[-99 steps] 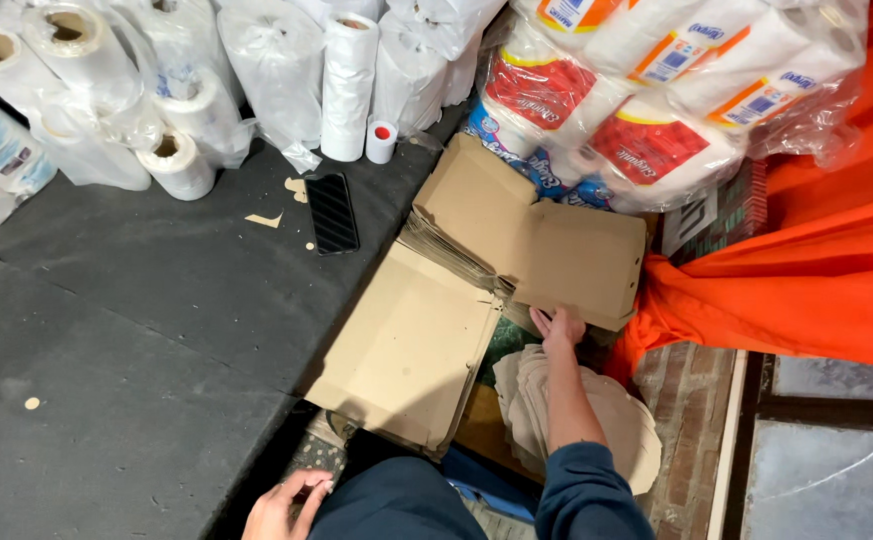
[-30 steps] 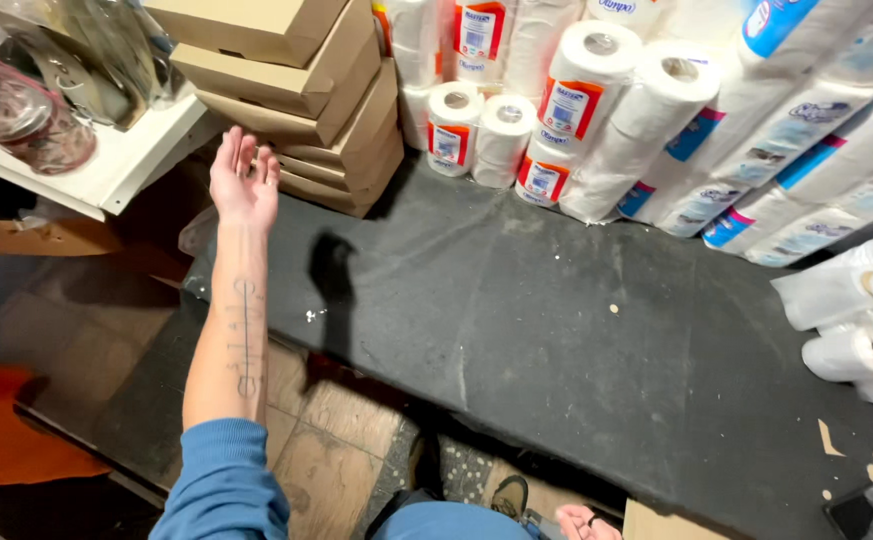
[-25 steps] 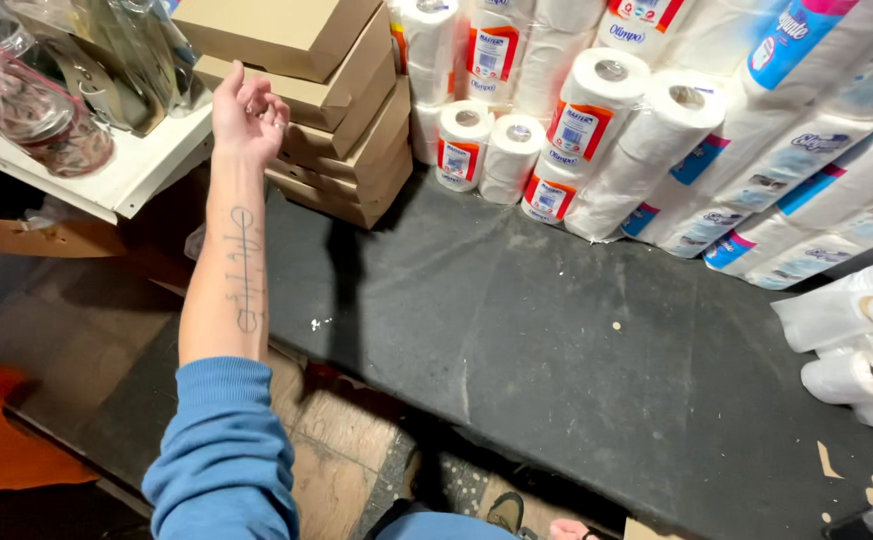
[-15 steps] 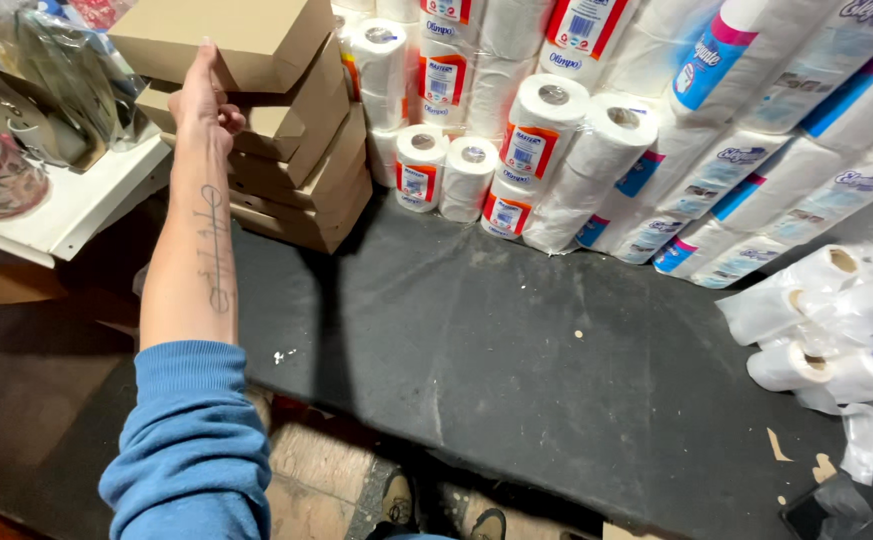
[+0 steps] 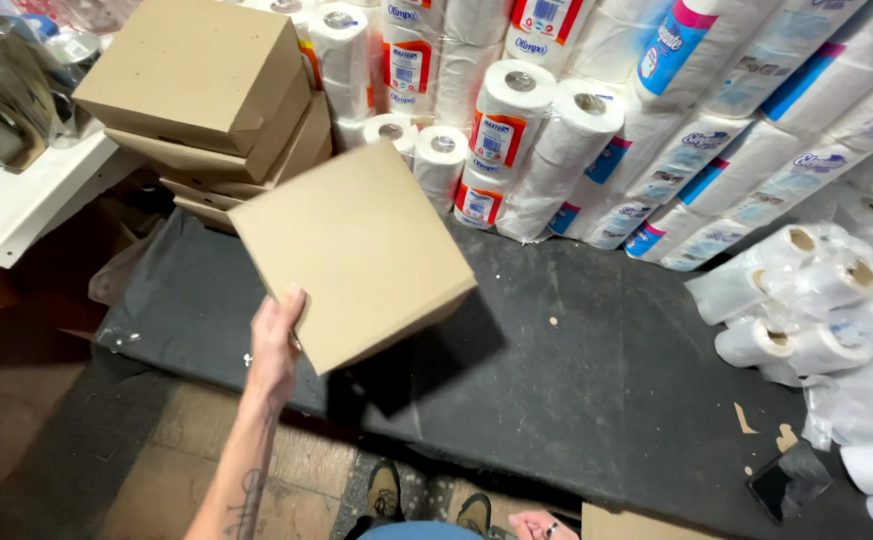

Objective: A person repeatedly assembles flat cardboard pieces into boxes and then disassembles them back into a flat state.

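My left hand [image 5: 276,345] grips the near corner of a flat brown cardboard box [image 5: 353,252] and holds it tilted in the air above the black table covering [image 5: 596,360]. Behind it, at the left, stands a stack of similar brown boxes [image 5: 211,85]. Only a sliver of my right hand [image 5: 536,525] shows at the bottom edge, next to a piece of cardboard [image 5: 621,522]; whether it holds anything is unclear.
Wrapped paper rolls [image 5: 556,110] are piled along the back, with more rolls in clear plastic [image 5: 816,300] at the right. A dark phone [image 5: 788,478] and cardboard scraps lie at the table's right. A white shelf [image 5: 16,200] stands at the left. My shoes [image 5: 426,500] are below.
My left hand reached up to the box stack, took one box off it and has brought it down and toward me over the table. The view has swung left from the earlier spot.
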